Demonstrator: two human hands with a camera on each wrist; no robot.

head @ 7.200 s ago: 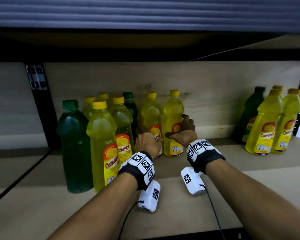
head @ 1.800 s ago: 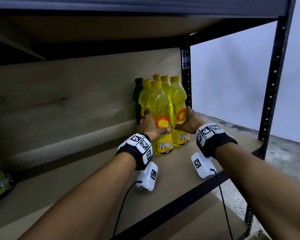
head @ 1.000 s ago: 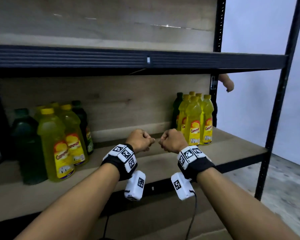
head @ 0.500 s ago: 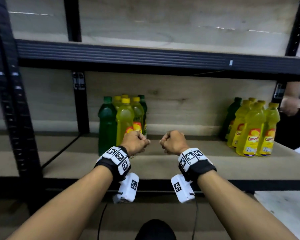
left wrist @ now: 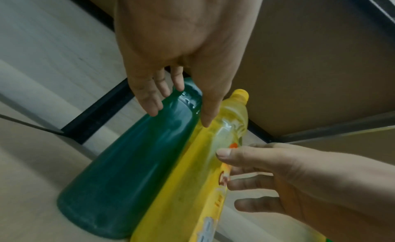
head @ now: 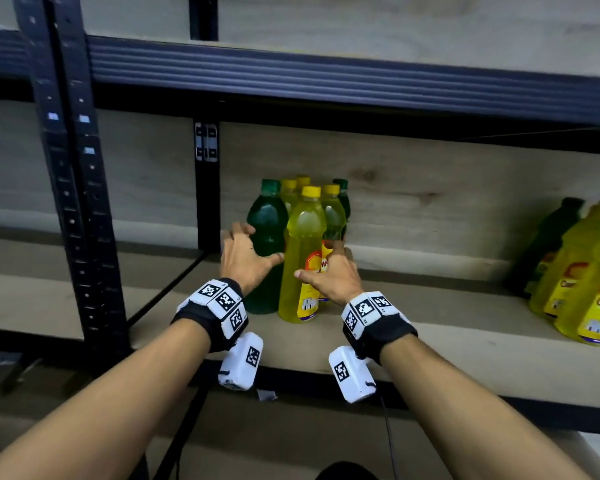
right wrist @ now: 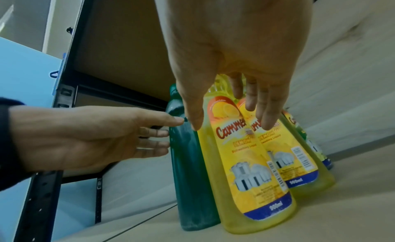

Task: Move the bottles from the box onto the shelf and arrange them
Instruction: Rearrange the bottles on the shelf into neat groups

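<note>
A cluster of bottles stands on the wooden shelf (head: 413,344): a green bottle (head: 269,220) front left, a yellow bottle (head: 303,233) with a red-and-yellow label beside it, and several more behind. My left hand (head: 257,245) is spread with straight fingers at the green bottle's left side. In the left wrist view the left hand (left wrist: 179,117) hovers over the green bottle (left wrist: 128,169) and the yellow bottle (left wrist: 192,186). My right hand (head: 316,259) is open at the yellow bottle's right side. In the right wrist view its fingers (right wrist: 265,120) hang before the yellow labels (right wrist: 241,162). Neither hand grips anything.
A second group of yellow and green bottles (head: 582,271) stands at the shelf's right end. A black perforated upright (head: 80,209) rises at the left, another post (head: 207,188) behind the cluster. The upper shelf beam (head: 326,77) runs overhead. Bare board lies between the two groups.
Both hands were fists held in front of the shelf; now they have opened and reached forward to the left bottle cluster. The view has moved closer to that cluster.
</note>
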